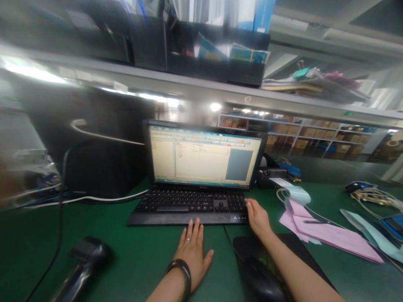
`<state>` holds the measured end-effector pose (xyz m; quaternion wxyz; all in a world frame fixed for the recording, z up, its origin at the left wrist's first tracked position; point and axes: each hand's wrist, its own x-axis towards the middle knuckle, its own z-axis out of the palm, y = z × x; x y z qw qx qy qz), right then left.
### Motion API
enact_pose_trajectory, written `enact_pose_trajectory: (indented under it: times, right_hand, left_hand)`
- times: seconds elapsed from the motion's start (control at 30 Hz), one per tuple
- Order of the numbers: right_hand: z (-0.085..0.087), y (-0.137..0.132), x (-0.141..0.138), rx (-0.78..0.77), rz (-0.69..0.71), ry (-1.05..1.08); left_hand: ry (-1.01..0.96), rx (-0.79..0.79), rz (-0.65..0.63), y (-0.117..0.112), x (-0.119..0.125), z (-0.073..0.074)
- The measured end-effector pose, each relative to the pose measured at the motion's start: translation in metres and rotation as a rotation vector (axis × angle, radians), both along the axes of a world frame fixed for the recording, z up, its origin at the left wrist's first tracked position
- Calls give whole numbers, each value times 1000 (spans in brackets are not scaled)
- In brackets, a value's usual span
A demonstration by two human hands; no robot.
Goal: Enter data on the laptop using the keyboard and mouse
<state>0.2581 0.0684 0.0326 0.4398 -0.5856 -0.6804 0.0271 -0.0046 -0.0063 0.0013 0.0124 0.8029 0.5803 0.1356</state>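
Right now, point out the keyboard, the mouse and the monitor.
Keyboard [192, 203], head view: on its keys.
Mouse [264, 280], head view: on its rounded top.
Monitor [203, 158], head view: on its lit screen.

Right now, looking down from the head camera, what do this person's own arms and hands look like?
Two bare hands, with no gloves or sleeves in view. The left hand wears a slim ring and, at the wrist, a dark, rounded bracelet. No jewellery shows on the right hand.

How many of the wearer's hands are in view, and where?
2: the left hand at the front edge of the keyboard, and the right hand at the keyboard's right end, some of its fingers hidden.
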Motion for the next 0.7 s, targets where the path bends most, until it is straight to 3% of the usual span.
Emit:
enact_pose_trajectory:
  times: [0.4, 0.7]
  right_hand:
    - [1, -2, 1, 4, 4, -7]
    - [0, 0, 1, 28, -2, -21]
  left_hand:
    - [0, -13, 3, -2, 1, 4]
    - [19, 2, 6, 0, 0, -2]
